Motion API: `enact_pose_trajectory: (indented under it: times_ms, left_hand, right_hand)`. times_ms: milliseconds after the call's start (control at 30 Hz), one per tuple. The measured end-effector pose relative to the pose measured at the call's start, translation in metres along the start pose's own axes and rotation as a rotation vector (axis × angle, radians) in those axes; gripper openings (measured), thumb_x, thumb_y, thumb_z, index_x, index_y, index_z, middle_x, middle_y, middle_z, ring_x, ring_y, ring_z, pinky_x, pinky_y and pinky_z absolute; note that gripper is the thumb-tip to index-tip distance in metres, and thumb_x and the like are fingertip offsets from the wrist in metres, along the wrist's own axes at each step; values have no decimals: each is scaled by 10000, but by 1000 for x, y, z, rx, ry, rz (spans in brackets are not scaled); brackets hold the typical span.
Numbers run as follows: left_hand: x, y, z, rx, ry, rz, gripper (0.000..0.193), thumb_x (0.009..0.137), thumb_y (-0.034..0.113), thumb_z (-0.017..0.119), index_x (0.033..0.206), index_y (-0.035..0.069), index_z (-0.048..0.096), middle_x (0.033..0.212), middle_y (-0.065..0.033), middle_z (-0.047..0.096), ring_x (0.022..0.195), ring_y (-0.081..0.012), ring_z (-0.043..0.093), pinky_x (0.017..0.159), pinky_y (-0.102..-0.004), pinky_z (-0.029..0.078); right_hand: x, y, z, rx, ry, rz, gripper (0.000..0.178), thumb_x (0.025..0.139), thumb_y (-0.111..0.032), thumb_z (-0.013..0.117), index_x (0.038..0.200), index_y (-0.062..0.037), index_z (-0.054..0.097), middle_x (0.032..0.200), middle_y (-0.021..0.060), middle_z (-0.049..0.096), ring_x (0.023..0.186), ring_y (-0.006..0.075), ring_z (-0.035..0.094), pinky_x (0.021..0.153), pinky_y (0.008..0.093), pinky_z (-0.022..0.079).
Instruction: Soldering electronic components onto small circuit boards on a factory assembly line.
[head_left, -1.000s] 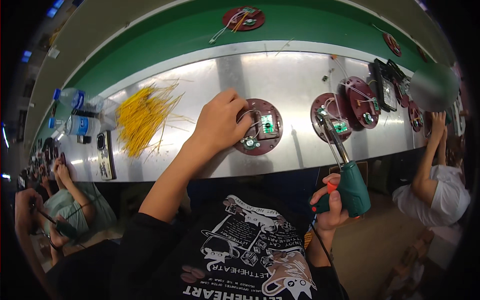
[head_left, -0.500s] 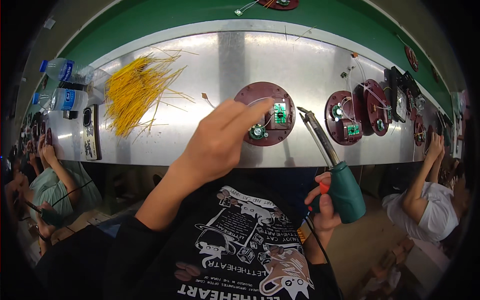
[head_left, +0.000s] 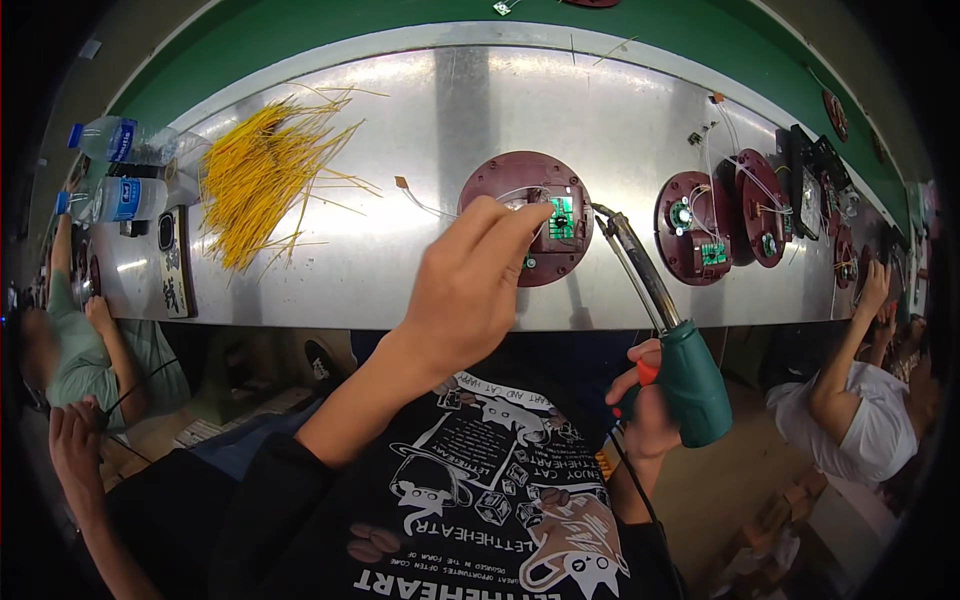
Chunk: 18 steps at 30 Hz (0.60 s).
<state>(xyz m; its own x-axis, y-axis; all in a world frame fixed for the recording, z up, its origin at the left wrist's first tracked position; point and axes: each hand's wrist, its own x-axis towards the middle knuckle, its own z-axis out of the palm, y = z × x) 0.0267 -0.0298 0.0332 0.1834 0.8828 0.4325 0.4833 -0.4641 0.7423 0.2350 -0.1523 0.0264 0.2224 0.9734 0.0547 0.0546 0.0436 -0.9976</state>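
My left hand (head_left: pixel 468 270) reaches over a round dark-red plastic disc (head_left: pixel 500 172), its fingers pinched at the edge of a small green circuit board (head_left: pixel 562 217) set in that disc. Between the fingertips is a thin wire, largely hidden by them. A pale lead (head_left: pixel 430 208) with a small brown tab runs out on the disc's left. In my right hand (head_left: pixel 645 415) is a green soldering gun (head_left: pixel 695 385) with a red trigger. Its dark tip (head_left: pixel 600 210) points up and left, close beside the disc's right edge and apart from the board.
A heap of yellow wires (head_left: pixel 262 185) lies left on the metal table (head_left: pixel 400 110), by a phone (head_left: pixel 175 262) and water bottles (head_left: pixel 135 198). More wired discs (head_left: pixel 688 225) sit right, before black parts (head_left: pixel 805 190). People work at both sides.
My left hand has shifted right and slightly down, its fingertips now lower at the board's left edge. The soldering gun's tip has come a little closer to the disc.
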Motion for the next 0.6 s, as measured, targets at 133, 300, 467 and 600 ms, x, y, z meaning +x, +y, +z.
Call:
enact_pose_trajectory:
  times_ms: [133,300,467,600]
  left_hand:
    - [-2,-12,7,-30,90,137,122,915,-9,678,1033,-40,684,765,-125,664,657,-220,634,588,-308,495]
    - [-5,-11,4,89,19,46,125,877,-34,695,1002,-39,691,766,-130,659,656,-238,633,598,-325,500]
    - [-6,-26,16,139,110,208,149,776,-55,707,917,-20,673,760,-103,595,626,-254,593,537,-344,475]
    - [-10,-31,24,153,155,208,123,771,-33,721,883,-16,675,777,-86,587,619,-239,593,515,-336,475]
  right_hand:
    - [5,-6,1,-48,-8,22,483,916,-317,635,1165,94,585,1076,228,615,521,179,591,506,275,473]
    - [6,0,-4,-111,-72,-11,505,916,-315,638,1198,100,577,1085,227,620,529,172,589,508,274,469]
    - [5,-2,-3,-74,-47,22,496,914,-299,636,1197,105,583,1080,217,626,530,177,588,515,273,465]
    - [9,-2,-5,-66,-119,18,459,911,-265,635,1189,98,595,1075,217,626,528,186,586,520,276,466]
